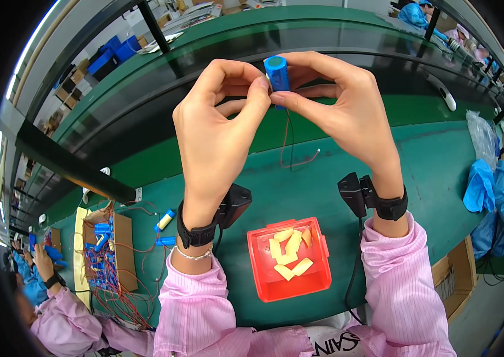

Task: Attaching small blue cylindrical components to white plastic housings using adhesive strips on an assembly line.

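Note:
Both hands are raised over the far side of the green workbench, meeting at a blue cylindrical battery [277,76] that stands nearly upright. My right hand [350,110] grips it between thumb and fingers. My left hand [216,122] is closed in a pinch against the battery's left side; its fingertips are partly hidden. Thin red and black wires [291,156] dangle from the battery's lower end toward the bench. Nearer to me, between my forearms, sits a red plastic bin [295,290] with several pale yellow pieces [288,258] in it.
On the left, a cardboard box [124,253] holds several blue batteries with tangled red wires; a loose battery [166,220] lies beside it. A black metal post [67,163] slants over the bench's left. At right are a plastic bag [481,134] and an open carton [457,279]. Co-workers sit on both sides.

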### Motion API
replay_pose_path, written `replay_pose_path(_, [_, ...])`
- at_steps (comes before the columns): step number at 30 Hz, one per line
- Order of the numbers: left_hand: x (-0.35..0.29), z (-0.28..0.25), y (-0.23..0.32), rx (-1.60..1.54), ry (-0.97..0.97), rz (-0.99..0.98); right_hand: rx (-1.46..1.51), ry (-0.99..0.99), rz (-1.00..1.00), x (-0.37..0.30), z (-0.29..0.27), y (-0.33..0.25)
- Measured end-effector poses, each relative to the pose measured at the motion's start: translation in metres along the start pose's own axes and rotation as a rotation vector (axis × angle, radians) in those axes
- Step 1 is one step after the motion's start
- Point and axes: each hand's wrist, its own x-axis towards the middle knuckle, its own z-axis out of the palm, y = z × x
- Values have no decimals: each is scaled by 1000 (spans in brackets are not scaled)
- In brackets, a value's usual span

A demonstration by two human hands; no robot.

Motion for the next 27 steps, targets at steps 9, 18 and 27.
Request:
replay_pose_path(9, [2,-7,-1,-106,-72,-94,289,-92,92,-1,-3,10])
replay_pose_path(18, [1,-5,0,-175,-88,-161,327,-175,100,3,-12,16])
replay_pose_path(27, [1,-8,1,-267,-116,-163,503,-349,288,5,-24,13])
